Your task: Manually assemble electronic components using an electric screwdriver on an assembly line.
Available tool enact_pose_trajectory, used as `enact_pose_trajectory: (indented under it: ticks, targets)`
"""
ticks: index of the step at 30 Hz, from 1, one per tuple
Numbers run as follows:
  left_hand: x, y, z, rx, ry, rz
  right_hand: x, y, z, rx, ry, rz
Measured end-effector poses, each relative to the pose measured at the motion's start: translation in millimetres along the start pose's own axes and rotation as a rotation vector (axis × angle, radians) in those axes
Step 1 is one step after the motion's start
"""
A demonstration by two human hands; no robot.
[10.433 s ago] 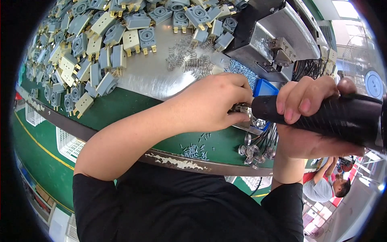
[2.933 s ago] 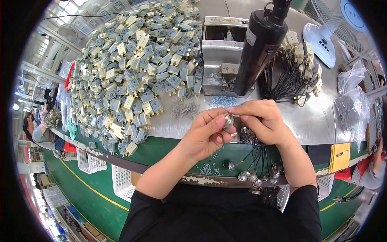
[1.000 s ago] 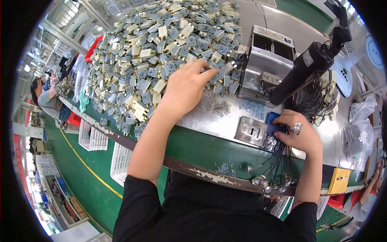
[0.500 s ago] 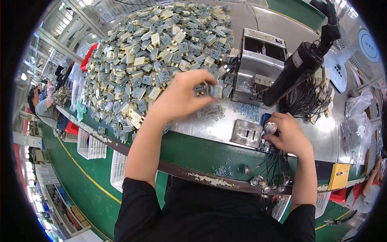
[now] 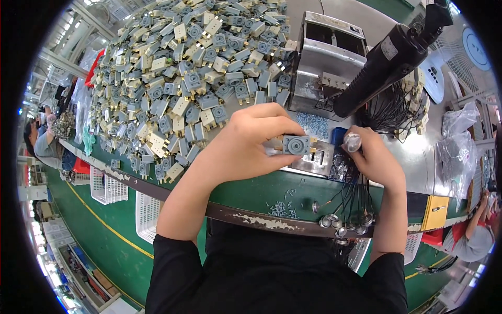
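Observation:
My left hand point(image 5: 246, 144) pinches a grey plastic terminal block point(image 5: 296, 146) between thumb and fingers. The block has a round socket on its face and brass contacts at its ends. It is above the metal fixture plate point(image 5: 319, 166), partly covering it; I cannot tell if they touch. My right hand point(image 5: 379, 162) has its fingers curled round a silver round metal cap point(image 5: 352, 142). That hand is over a small blue tray point(image 5: 339, 134) with small metal parts. More such caps point(image 5: 341, 231) hang on black wires over the table's front edge.
A large heap of grey and cream blocks point(image 5: 193, 78) covers the left of the table. A metal press-like machine point(image 5: 327, 68) and a black cylindrical tool point(image 5: 374, 70) stand behind my hands. Small screws point(image 5: 312, 124) lie near the fixture, and more point(image 5: 282, 209) near the front edge.
My left hand has come down and right with the grey block, from beside the heap to the fixture. My right hand still holds the silver cap. The view has shifted slightly.

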State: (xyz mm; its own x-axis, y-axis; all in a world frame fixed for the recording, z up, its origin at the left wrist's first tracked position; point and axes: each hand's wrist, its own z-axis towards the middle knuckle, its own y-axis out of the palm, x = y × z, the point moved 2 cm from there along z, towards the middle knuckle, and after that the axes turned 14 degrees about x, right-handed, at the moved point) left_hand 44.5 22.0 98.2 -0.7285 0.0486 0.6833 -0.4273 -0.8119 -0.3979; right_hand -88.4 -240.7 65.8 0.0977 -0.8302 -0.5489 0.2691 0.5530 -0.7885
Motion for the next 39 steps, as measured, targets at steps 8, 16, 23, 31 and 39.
enact_pose_trajectory:
  ticks: [8, 16, 23, 31, 39]
  targets:
    - [-16.9, 55.9, -21.6, -0.097, -0.048, 0.123, 2.9, -19.4, 2.7, 0.099, 0.1, 0.238]
    - [-10.1, 51.4, -15.1, -0.181, -0.214, -0.054, -0.9, -34.7, 12.9, 0.043, 0.011, 0.308]
    - [-24.3, 51.1, -21.7, -0.211, -0.29, -0.033, -7.4, -34.9, 22.4, 0.039, -0.028, 0.366]
    - [-26.3, 68.4, -32.4, -0.076, 0.019, 0.018, -11.9, -38.3, 25.6, 0.014, -0.031, 0.39]
    - [-29.5, 66.5, 23.4, -0.331, 0.188, 0.364, -8.9, -46.6, 20.6, 0.04, -0.075, 0.354]
